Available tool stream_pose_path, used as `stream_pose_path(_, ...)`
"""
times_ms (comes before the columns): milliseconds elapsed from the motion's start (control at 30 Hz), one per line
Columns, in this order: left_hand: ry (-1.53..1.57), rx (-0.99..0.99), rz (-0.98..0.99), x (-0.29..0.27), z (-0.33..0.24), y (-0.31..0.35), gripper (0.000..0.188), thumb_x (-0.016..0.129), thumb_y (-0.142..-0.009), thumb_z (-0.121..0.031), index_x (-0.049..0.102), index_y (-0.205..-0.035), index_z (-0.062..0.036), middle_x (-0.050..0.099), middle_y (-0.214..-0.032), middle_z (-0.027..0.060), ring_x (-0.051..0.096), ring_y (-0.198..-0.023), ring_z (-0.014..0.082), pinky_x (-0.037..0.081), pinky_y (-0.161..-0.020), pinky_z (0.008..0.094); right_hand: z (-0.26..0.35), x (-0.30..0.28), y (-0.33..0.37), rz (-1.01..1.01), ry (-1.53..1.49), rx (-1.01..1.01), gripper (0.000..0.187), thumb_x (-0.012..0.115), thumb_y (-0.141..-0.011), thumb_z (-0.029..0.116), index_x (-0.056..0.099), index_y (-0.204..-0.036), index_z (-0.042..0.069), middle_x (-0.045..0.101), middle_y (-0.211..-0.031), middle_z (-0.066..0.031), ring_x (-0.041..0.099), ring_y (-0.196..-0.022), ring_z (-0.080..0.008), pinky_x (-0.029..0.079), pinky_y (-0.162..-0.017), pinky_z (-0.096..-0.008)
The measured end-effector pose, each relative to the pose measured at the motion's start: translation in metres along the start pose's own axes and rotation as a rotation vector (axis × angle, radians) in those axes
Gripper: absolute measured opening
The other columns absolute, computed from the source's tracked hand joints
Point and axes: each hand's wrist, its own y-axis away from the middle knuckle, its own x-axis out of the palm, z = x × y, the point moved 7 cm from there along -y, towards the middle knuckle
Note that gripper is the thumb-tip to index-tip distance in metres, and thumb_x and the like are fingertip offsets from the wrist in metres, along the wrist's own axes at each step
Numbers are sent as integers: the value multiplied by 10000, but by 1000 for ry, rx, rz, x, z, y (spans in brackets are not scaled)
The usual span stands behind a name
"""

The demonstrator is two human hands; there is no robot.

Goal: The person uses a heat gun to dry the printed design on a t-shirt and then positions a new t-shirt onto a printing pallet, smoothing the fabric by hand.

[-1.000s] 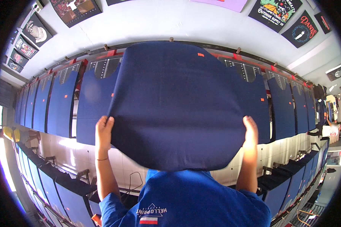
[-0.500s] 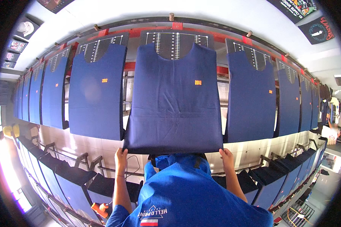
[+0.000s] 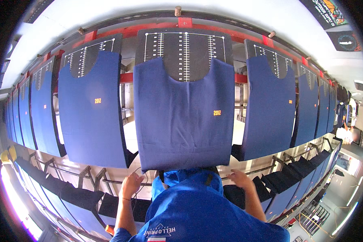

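Observation:
A navy blue T-shirt (image 3: 181, 133) is stretched over a dark flat board (image 3: 185, 50) right in front of me. Its round neckline lies below the board's top end, and a small orange print (image 3: 217, 113) sits on the right of the chest. Soft creases run down its middle. My left hand (image 3: 132, 184), fingers loosely bent and apart, is just off the shirt's near left corner and holds nothing. Beyond the near right corner, my right hand (image 3: 240, 178) hovers with parted fingers, also without anything in it. The shirt's lower edge hangs close to my waist.
Boards with matching navy shirts stand in a row on both sides, such as a left one (image 3: 90, 121) and a right one (image 3: 269, 109). A red frame (image 3: 121, 33) carries them. Behind me runs another rack of shirts (image 3: 288, 195). A thin dark cable (image 3: 136, 193) hangs near my left hand.
Both hands have let go of the shirt's lower corners and drawn back toward me. The shirt has slid down the board, uncovering more of the marked top. My view has shifted slightly.

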Motion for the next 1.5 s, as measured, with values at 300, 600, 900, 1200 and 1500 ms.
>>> stream_pose_path(300,-302,526,-845,-205,-263,-268,533,638,-885,-142,469,-1377,-28,518,-1261,176,509,-1141,346,405,-983,476,327,-254,-158,-1130,456,-919,527,640,-902,201,489,-1395,94,569,-1314,-157,560,-1174,-345,439,-994,-429)
stream_pose_path(600,-130,702,-799,-221,-279,-311,127,649,-855,-122,627,-957,-49,619,-920,93,554,-907,313,429,-833,419,332,-287,-184,-1013,362,-1077,140,647,-886,173,638,-969,60,650,-938,-108,618,-880,-327,485,-775,-419)
stream_pose_path(900,-216,705,-673,-254,-282,-337,206,595,-942,-275,526,-929,-82,649,-830,138,640,-760,379,505,-619,444,339,-328,-212,-949,235,-935,241,619,-933,291,639,-941,50,672,-863,-155,660,-777,-370,512,-645,-422)
stream_pose_path(1200,-350,756,-651,-269,-298,-372,250,574,-954,-295,488,-885,-71,636,-790,150,624,-748,399,491,-604,490,360,-345,-239,-1000,317,-953,242,609,-932,317,655,-928,79,685,-843,-135,669,-757,-347,517,-634,-416)
stream_pose_path(1500,-353,738,-654,-271,-299,-380,258,562,-960,-313,487,-881,-78,632,-769,150,629,-742,398,495,-598,493,363,-350,-249,-1027,338,-944,235,614,-924,331,655,-922,100,690,-837,-117,670,-751,-341,518,-621,-420)
